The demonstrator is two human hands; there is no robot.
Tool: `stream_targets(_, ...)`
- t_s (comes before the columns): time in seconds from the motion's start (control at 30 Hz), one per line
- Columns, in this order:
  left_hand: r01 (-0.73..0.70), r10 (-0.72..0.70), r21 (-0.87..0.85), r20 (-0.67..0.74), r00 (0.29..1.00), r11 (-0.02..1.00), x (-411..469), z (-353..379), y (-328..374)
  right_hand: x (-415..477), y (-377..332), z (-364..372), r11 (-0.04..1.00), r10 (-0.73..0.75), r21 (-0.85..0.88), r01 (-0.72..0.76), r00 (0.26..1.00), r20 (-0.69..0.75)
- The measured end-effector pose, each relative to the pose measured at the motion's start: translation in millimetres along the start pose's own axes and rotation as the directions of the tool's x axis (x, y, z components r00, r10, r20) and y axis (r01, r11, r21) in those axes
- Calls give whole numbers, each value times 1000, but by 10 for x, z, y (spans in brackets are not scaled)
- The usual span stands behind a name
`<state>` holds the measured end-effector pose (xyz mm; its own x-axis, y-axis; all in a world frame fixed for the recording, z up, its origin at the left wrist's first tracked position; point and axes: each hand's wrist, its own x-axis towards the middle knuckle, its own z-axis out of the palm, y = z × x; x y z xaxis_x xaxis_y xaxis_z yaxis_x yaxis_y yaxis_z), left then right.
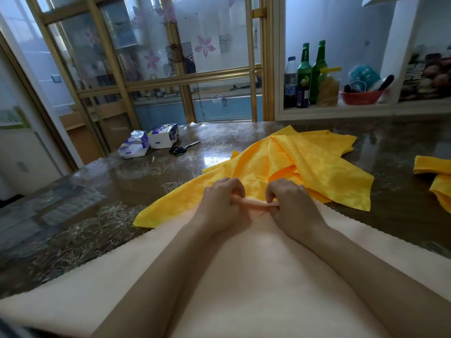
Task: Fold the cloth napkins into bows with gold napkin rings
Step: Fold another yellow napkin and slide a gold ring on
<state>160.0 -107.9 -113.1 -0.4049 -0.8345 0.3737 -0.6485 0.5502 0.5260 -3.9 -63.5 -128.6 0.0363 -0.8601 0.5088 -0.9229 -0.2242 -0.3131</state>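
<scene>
At ten o'clock on the glossy flower-patterned table (73, 215) lie two white-and-purple plastic tissue packs (133, 147), with black-handled scissors (183, 149) just to their right. At centre, the left hand (219, 203) and right hand (290, 203), fingers curled, both pinch the rolled far edge of a pale peach cloth napkin (244, 276), which spreads toward six o'clock under the forearms. A crumpled yellow satin napkin (305, 162) lies touching it at one o'clock. A folded yellow cloth (434, 174) sits at three o'clock.

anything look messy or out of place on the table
The yellow napkin lies rumpled and folded over itself just beyond the flat peach napkin, with one edge of it tucked under the peach one. Another yellow cloth sits bunched at the far right.
</scene>
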Motion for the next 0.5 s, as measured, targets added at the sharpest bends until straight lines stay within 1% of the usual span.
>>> stream_targets(0.07,40,-38,-80,20,999,996,-19,-50,10,5,1,35,999,-21,-35,22,999,28)
stream_targets(0.13,58,-56,-49,25,998,997,-33,-30,-32,5,-5,14,997,-31,-75,37,996,79)
stream_targets(0.2,79,-79,-7,33,996,997,-63,-26,-95,17,-23,-17,995,-42,-80,53,990,134)
stream_targets(0.27,95,-92,-62,54,994,994,-96,-4,-115,-30,-23,-92,999,2,-52,8,984,178)
stream_targets(0.37,112,-110,-91,29,993,989,-95,-14,-131,-47,-29,-127,995,77,49,-85,985,154)
stream_targets(0.43,95,-94,-82,17,995,992,-104,1,-108,-70,-20,-131,996,80,25,-85,986,149)
stream_targets(0.5,84,-84,-32,-10,996,996,-114,21,-98,-73,-17,-143,995,94,20,-98,985,148)
